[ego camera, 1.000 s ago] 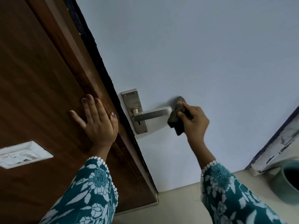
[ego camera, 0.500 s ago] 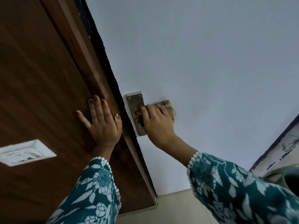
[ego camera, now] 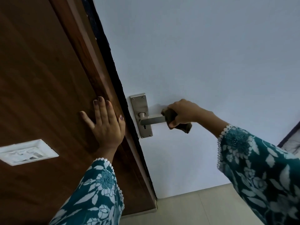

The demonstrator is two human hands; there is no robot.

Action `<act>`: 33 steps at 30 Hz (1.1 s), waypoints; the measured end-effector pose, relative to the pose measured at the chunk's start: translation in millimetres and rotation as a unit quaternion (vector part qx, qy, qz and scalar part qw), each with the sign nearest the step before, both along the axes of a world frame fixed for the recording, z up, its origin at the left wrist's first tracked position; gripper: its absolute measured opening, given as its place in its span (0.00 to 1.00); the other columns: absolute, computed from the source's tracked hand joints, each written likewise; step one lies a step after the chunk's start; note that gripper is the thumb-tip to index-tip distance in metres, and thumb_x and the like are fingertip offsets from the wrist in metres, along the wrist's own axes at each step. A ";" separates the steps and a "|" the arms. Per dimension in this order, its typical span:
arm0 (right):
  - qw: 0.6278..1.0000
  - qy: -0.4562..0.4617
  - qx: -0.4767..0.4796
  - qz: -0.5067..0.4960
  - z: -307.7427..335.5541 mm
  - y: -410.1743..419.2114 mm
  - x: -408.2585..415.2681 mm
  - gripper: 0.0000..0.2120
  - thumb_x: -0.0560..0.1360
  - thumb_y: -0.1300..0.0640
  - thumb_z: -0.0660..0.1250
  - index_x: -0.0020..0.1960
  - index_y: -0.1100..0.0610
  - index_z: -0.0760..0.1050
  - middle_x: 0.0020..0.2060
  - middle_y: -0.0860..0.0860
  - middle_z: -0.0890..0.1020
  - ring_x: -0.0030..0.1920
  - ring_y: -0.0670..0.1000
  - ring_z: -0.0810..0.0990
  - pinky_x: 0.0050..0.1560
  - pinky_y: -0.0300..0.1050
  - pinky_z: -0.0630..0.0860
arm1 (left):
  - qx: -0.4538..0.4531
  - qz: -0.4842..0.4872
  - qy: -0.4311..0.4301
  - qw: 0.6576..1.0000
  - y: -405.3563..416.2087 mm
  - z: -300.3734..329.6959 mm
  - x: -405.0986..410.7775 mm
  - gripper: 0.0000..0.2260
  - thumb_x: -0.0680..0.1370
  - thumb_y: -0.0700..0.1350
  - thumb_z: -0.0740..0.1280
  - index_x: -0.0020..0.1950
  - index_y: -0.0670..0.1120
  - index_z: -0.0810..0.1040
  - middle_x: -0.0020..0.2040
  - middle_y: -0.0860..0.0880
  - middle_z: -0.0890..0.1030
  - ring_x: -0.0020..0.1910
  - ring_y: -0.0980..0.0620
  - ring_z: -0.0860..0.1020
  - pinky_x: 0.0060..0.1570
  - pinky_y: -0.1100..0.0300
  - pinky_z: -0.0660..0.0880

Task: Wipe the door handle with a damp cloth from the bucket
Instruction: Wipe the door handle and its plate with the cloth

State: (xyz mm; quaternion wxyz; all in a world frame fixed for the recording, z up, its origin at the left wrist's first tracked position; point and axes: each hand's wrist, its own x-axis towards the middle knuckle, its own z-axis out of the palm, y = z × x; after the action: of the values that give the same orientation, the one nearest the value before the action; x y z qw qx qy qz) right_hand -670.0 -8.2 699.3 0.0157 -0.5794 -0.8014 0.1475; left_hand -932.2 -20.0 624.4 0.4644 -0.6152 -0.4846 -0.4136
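A silver lever door handle point(ego camera: 152, 120) sticks out to the right from its metal backplate point(ego camera: 140, 105) on the pale door point(ego camera: 203, 62). My right hand point(ego camera: 183, 113) grips a dark brown cloth point(ego camera: 172, 118) wrapped around the free end of the lever, which the cloth hides. A corner of the cloth hangs below my fingers. My left hand point(ego camera: 105, 125) lies flat, fingers spread, on the brown wooden frame point(ego camera: 81, 46) left of the handle. The bucket is out of view.
A white switch plate point(ego camera: 26, 152) is set in the brown wood panel at lower left. Pale floor tiles point(ego camera: 194, 207) show at the bottom. A dark-edged frame point(ego camera: 290, 137) stands at the far right.
My right hand has slid with the cloth from the backplate and lever base out to the lever's free end, uncovering the plate. My left hand has stayed pressed on the wood.
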 end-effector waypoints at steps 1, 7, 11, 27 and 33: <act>1.000 -0.012 0.009 0.004 0.8 -3.7 -3.1 0.20 0.65 0.50 0.74 0.53 0.53 0.75 0.45 0.51 0.79 0.49 0.55 0.78 0.43 0.46 0.74 | 0.003 -0.001 0.000 1.000 -0.1 -0.5 0.6 0.30 0.80 0.47 0.55 0.78 0.41 0.45 0.79 0.47 0.43 0.78 0.46 0.48 0.71 0.36 0.42; 0.987 -0.044 0.152 0.033 6.5 -30.9 -79.7 0.09 0.73 0.57 0.65 0.52 0.59 0.76 0.49 0.56 0.80 0.50 0.59 0.80 0.43 0.46 0.67 | 0.004 0.001 0.004 1.000 -0.1 1.2 1.6 0.30 0.80 0.48 0.54 0.78 0.41 0.45 0.79 0.47 0.43 0.78 0.47 0.47 0.71 0.37 0.42; 0.979 -0.039 0.200 0.000 -4.9 -30.7 -81.5 0.10 0.73 0.55 0.63 0.51 0.59 0.76 0.48 0.55 0.81 0.50 0.59 0.79 0.50 0.47 0.68 | -0.001 0.004 0.006 1.000 -0.9 0.0 -0.5 0.29 0.81 0.48 0.54 0.78 0.41 0.45 0.79 0.45 0.45 0.78 0.47 0.47 0.71 0.37 0.41; 0.621 0.773 -0.112 -0.066 -107.1 -15.9 -3.1 0.11 0.71 0.63 0.67 0.53 0.61 0.74 0.40 0.62 0.79 0.35 0.58 0.79 0.30 0.45 0.74 | 0.007 0.014 0.004 1.000 0.0 -0.8 -0.3 0.31 0.78 0.46 0.56 0.78 0.41 0.46 0.78 0.41 0.50 0.78 0.47 0.47 0.71 0.38 0.41; 0.240 0.944 -0.184 -0.129 -114.6 -23.3 -62.0 0.27 0.67 0.53 0.72 0.63 0.62 0.70 0.54 0.60 0.79 0.53 0.60 0.78 0.53 0.59 0.73 | 0.006 0.018 -0.001 1.000 -0.1 -0.6 2.8 0.31 0.79 0.46 0.55 0.78 0.41 0.45 0.72 0.37 0.59 0.78 0.47 0.46 0.71 0.39 0.40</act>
State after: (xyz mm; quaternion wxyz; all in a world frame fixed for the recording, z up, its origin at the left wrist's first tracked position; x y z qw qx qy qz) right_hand -732.0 -31.5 584.6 0.6728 -0.1065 -0.0756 0.7282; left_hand -929.4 -20.1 623.8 0.4749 -0.6033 -0.4932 -0.4089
